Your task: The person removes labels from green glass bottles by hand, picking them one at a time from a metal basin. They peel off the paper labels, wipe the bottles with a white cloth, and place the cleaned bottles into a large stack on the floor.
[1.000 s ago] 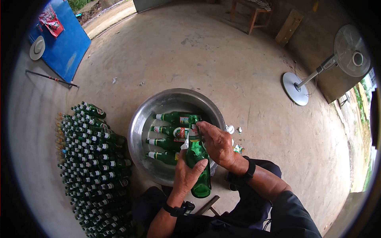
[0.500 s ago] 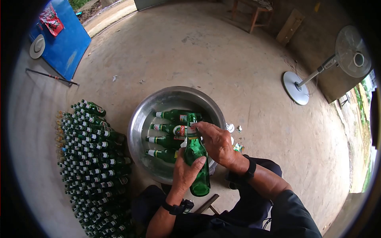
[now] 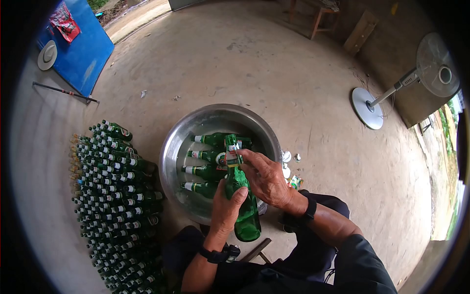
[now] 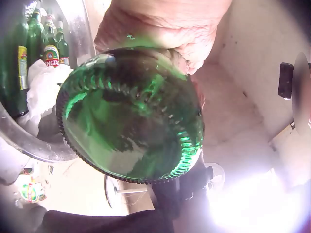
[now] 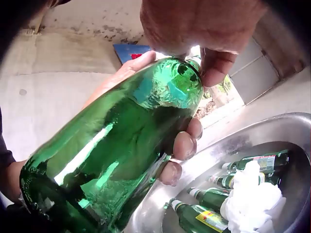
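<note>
A green glass beer bottle (image 3: 247,223) slants over the basin's near rim, its neck pointing away from the person. Around its body wraps the left hand (image 3: 226,208), thumb on top; in the right wrist view the fingertips (image 5: 184,145) curl round the side. At the neck, the right hand (image 3: 268,182) holds its fingers against the pale neck label (image 3: 232,148). The bottle's round base (image 4: 131,131) fills the left wrist view, and its body bears no label. Below, in the metal basin (image 3: 169,147), several labelled green bottles (image 3: 205,171) lie side by side in water.
A crumpled white wad (image 5: 255,201) rests on the bottles in the basin. Many green bottles (image 3: 117,196) stand packed together at left. Scraps of label (image 3: 295,182) lie on the floor right of the basin. A standing fan (image 3: 369,108) is farther right.
The held bottle and both hands have shifted slightly, the neck moving a little left and away. The right fingers stay at the neck label; the left hand keeps its grip.
</note>
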The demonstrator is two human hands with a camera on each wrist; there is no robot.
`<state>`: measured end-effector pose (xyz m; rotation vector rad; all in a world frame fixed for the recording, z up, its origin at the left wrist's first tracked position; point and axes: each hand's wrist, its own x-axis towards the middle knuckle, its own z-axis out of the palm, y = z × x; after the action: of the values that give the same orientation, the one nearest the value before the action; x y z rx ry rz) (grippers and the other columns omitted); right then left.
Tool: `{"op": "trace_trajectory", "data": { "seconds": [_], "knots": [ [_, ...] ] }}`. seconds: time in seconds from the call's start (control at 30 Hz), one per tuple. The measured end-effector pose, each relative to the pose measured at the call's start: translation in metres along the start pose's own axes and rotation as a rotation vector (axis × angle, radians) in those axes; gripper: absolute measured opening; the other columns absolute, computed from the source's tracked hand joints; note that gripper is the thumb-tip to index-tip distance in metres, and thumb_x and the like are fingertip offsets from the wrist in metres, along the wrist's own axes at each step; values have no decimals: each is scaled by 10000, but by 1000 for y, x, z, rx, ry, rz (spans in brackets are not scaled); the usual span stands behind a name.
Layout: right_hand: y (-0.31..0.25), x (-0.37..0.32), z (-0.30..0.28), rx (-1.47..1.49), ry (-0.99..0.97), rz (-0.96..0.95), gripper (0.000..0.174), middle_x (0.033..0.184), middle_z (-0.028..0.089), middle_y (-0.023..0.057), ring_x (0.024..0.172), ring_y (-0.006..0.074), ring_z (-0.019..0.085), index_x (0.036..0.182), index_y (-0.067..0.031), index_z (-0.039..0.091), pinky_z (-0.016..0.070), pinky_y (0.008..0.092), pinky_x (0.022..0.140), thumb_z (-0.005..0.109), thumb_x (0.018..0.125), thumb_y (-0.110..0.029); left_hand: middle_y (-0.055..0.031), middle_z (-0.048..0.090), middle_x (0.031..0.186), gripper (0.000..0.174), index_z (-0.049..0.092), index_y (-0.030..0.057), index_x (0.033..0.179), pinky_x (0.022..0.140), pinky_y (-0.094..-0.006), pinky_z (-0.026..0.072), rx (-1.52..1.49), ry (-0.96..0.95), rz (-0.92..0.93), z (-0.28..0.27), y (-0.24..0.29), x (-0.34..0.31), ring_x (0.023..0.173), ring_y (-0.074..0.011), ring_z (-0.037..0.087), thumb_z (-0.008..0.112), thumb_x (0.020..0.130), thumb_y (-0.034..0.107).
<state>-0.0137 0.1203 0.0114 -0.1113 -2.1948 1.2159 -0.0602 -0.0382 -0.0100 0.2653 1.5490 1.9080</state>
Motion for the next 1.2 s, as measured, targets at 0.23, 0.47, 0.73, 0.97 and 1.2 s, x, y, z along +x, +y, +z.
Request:
{"op": "trace_trajectory", "data": {
  "seconds": [0.23, 0.47, 0.73, 0.97, 1.2],
  "knots": [
    [8, -6, 4, -59, 13, 70, 296, 934, 714, 259, 776, 420, 717, 1209, 56, 628, 576, 444, 647, 690, 943, -58, -62, 617, 1121, 532, 555, 7, 1247, 910, -305, 478, 64, -53, -12, -4, -1, -1, 1008, -134, 580, 779, 908, 349],
    [7, -5, 3, -38, 52, 210, 178, 877, 737, 221, 731, 286, 745, 1109, 45, 710, 566, 362, 636, 665, 981, -71, -58, 627, 1051, 555, 553, 6, 1224, 887, -313, 489, 186, -59, 47, -2, -6, 1, 965, -143, 593, 783, 898, 391],
    [8, 0, -4, 87, -28, 200, 186, 880, 739, 215, 727, 256, 731, 1108, 60, 709, 560, 359, 657, 649, 991, -72, -43, 627, 1047, 497, 565, 10, 1181, 871, -301, 492, 109, -52, -24, -5, -2, 0, 949, -125, 589, 798, 896, 344],
    [7, -3, -1, 16, -24, 240, 179, 875, 737, 219, 717, 257, 732, 1100, 52, 714, 556, 352, 636, 664, 986, -76, -41, 638, 1025, 458, 565, 18, 1167, 856, -296, 497, 167, -57, 38, -4, -4, 0, 927, -120, 596, 796, 902, 311],
    [9, -1, -2, 60, -26, 196, 149, 792, 676, 238, 684, 376, 663, 1059, 35, 709, 523, 395, 595, 658, 989, -87, -46, 639, 1006, 438, 561, 18, 1135, 838, -304, 502, 163, -48, 33, -4, -10, 0, 906, -120, 597, 796, 902, 305]
  ]
}}
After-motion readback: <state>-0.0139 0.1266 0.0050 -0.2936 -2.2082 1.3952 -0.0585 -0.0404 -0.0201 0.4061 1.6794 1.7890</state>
